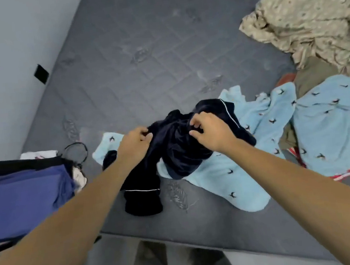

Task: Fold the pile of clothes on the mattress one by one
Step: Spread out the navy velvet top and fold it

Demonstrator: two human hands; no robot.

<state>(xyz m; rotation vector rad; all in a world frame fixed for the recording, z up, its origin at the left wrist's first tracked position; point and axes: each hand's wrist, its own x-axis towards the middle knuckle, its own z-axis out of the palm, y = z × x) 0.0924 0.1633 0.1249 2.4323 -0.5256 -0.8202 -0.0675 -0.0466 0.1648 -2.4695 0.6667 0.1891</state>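
— What's left of the navy garment (176, 151)?
— A blue stack (22, 197). Then the left hand (135, 142) and right hand (210, 131), each pinching the garment's bunched top.
— And right of it?
— Light blue clothes (330, 123), all on the mattress (139, 55).

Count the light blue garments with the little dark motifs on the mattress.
2, it seems: one spread under the navy garment that both hands grip, one to its right beside the beige pile. Their edges overlap, so the count is uncertain, and more may be hidden.
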